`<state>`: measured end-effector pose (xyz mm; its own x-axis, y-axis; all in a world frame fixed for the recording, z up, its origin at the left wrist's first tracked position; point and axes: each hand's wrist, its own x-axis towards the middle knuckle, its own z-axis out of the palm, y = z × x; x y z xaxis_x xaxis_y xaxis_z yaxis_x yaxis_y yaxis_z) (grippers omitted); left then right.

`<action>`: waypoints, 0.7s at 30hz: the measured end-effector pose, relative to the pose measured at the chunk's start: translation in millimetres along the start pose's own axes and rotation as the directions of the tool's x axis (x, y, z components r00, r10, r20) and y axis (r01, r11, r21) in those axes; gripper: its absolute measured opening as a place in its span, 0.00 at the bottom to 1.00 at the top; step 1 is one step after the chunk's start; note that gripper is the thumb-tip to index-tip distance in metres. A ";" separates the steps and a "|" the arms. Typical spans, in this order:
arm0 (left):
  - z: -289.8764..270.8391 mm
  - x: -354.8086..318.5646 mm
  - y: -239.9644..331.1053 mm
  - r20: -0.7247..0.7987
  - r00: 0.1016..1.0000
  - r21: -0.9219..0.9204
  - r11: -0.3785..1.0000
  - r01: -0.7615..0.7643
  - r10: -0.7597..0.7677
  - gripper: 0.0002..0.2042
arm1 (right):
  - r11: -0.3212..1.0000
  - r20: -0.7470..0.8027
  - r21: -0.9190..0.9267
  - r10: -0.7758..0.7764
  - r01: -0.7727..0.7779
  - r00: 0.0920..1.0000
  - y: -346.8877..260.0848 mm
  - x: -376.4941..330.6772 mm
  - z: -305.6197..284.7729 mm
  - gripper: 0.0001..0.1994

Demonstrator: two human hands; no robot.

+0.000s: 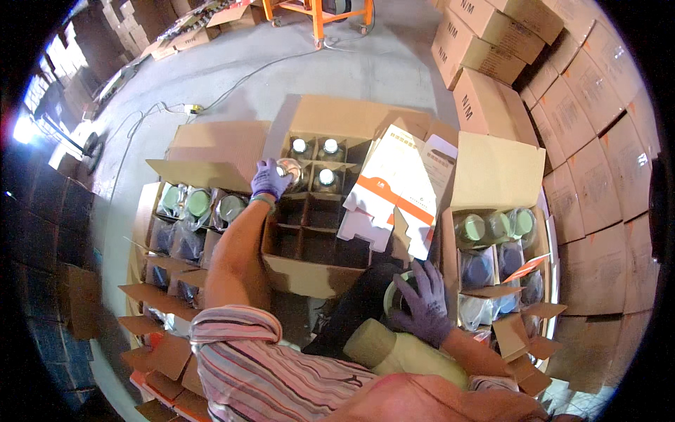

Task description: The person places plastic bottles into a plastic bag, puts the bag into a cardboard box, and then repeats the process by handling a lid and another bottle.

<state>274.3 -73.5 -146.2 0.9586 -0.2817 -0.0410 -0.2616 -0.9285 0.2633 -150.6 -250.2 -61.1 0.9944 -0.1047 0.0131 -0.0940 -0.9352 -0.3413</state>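
left hand point(270, 178) outstretched, gripping jar point(290, 171); right hand point(423, 304) bent, seemingly clasping jar lid point(395, 297)

Both hands, left point(270, 178) and right point(425, 304), wear thin purple rubbery gloves. The boxes point(309, 271) are matt brown corrugated cardboard. The jars point(328, 149) look like glossy glass with shiny lids. Clear, crinkled plastic wraps other jars point(199, 204). The sleeve point(260, 373) is striped cloth. The floor point(351, 70) is smooth grey concrete.
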 end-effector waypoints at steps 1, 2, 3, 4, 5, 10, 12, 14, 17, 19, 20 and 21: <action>-18.1 -10.7 -3.1 -0.042 0.999 -0.015 0.999 -0.032 0.031 0.33 | 1.000 -0.018 0.012 -0.014 0.015 1.000 1.8 -2.5 2.2 0.36; -31.5 -22.3 -12.9 -0.137 0.982 -0.031 0.990 -0.135 0.129 0.33 | 0.998 -0.049 0.060 -0.015 0.018 0.999 6.9 -5.8 8.9 0.37; -43.5 -38.0 -18.7 -0.231 0.955 -0.132 0.967 -0.220 0.186 0.32 | 0.994 -0.115 0.108 -0.007 0.019 0.993 13.1 -9.0 10.3 0.38; -64.8 -59.5 -20.9 -0.326 0.916 -0.217 0.924 -0.314 0.235 0.31 | 0.987 -0.182 0.160 0.007 0.022 0.983 19.2 -8.3 8.4 0.38; -80.1 -82.2 -24.3 -0.417 0.868 -0.292 0.866 -0.407 0.268 0.30 | 0.977 -0.239 0.212 0.025 0.027 0.971 21.9 -7.1 3.5 0.39; -94.9 -180.1 -25.5 0.171 0.938 -0.982 -0.018 0.185 0.301 0.17 | 0.714 -0.269 0.696 0.162 0.076 0.950 23.2 -14.0 -24.2 0.42; -83.4 -223.8 -8.4 0.300 0.890 -0.907 -0.186 0.378 0.344 0.17 | 0.366 -0.177 0.924 0.153 0.111 0.972 14.3 -19.9 -30.8 0.48; -85.7 -264.1 13.7 0.341 0.890 -0.907 -0.144 0.397 0.302 0.16 | 0.069 -0.132 0.990 0.099 0.125 0.986 -10.1 -27.5 -50.8 0.49; -86.3 -301.1 33.5 -0.135 0.910 -0.968 0.146 -0.206 0.392 0.16 | 0.052 -0.090 0.995 0.153 0.083 0.984 -32.8 -45.4 -75.3 0.50; -83.8 -313.9 37.5 -0.253 0.830 -0.913 0.161 -0.375 0.497 0.17 | 0.255 -0.253 0.948 0.231 0.193 0.939 -16.0 -62.0 -56.4 0.49; -81.5 -318.2 36.4 -0.157 0.846 -0.969 0.087 -0.233 0.510 0.18 | 0.397 -0.329 0.887 0.191 0.234 0.925 -9.9 -68.7 -55.8 0.47; -80.4 -321.1 34.8 -0.061 0.846 -0.997 0.015 -0.082 0.529 0.20 | 0.531 -0.405 0.802 0.147 0.274 0.902 -2.8 -73.9 -56.0 0.46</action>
<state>-33.6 4.1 -46.4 0.6797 -0.7150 0.1636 0.0296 0.2496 0.9679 -226.6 -258.8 -8.4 0.8641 -0.3687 0.3425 0.2608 -0.2539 -0.9314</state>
